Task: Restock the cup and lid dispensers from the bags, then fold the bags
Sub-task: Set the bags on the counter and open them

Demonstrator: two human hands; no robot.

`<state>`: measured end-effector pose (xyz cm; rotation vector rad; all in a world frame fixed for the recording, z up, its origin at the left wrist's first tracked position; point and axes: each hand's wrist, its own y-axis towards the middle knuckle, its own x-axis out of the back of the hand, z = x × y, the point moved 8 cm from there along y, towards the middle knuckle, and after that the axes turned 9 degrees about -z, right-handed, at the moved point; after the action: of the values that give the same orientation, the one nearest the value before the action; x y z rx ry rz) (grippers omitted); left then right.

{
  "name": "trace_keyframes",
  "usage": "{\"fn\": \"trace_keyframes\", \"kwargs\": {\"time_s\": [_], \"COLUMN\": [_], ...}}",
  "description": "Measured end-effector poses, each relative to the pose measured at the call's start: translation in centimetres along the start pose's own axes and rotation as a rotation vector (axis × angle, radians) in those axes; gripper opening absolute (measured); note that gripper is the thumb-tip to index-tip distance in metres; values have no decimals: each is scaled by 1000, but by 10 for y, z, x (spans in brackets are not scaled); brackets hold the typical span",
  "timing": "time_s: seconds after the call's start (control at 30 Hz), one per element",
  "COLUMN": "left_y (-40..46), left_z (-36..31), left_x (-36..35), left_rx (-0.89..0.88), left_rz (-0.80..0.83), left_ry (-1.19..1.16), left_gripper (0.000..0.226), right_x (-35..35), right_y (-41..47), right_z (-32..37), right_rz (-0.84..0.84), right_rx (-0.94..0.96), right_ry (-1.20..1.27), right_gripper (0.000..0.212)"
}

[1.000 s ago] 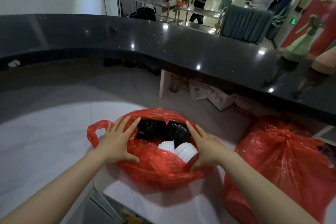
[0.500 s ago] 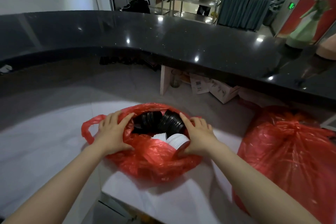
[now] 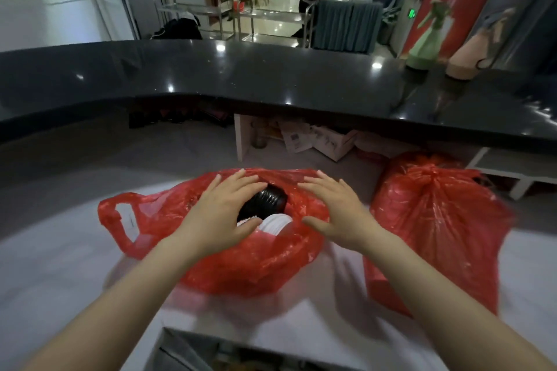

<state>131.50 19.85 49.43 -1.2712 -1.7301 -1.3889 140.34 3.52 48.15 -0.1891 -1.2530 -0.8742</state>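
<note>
A red plastic bag (image 3: 241, 262) lies open on the white work surface (image 3: 54, 274) in front of me. Inside it I see a stack of black lids (image 3: 266, 202) and a stack of white lids (image 3: 275, 224). My left hand (image 3: 223, 214) hovers over the bag's mouth with its fingers spread, covering part of the black stack. My right hand (image 3: 334, 211) is spread over the bag's right rim, fingers straight. Neither hand grips anything. A second red bag (image 3: 434, 220), tied at the top, stands to the right.
A curved black counter (image 3: 271, 81) rises behind the work surface, with a green spray bottle (image 3: 428, 36) and a pink bottle (image 3: 470, 54) on its right end. Cardboard boxes (image 3: 319, 138) sit beneath it. An open recess (image 3: 217, 352) lies near my front edge. People stand far behind.
Both hands have come off the bag's sides and moved inward over its mouth. The left hand now covers one of the black lid stacks. The camera has tilted up slightly.
</note>
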Motion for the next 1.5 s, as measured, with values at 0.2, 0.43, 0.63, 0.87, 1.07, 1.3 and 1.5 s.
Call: {"fn": "trace_keyframes", "kwargs": {"time_s": [0.2, 0.43, 0.63, 0.87, 1.07, 1.3, 1.5], "left_y": [28, 76, 110, 129, 122, 122, 125], "left_z": [-63, -141, -196, -214, -212, -225, -230], "left_x": [-46, -93, -115, -147, -156, -151, -155], "left_rx": [-76, -54, 61, 357, 497, 447, 347], "left_rz": [11, 2, -139, -169, -297, -436, -408], "left_ry": [-155, -303, -364, -457, -512, -572, -549], "left_gripper": [52, 52, 35, 67, 47, 31, 45], "right_x": [77, 169, 185, 144, 135, 150, 140], "right_y": [-64, -111, -101, -67, -71, -62, -44], "right_z": [-51, -155, -211, -227, -230, -247, -240], "right_rz": [-363, -603, -586, -235, -218, -315, -210], "right_rx": [-63, -247, -224, -133, -66, -176, -199], "right_ry": [-8, -167, -90, 67, 138, 148, 97], "right_gripper": [28, 22, 20, 27, 23, 6, 25]}}
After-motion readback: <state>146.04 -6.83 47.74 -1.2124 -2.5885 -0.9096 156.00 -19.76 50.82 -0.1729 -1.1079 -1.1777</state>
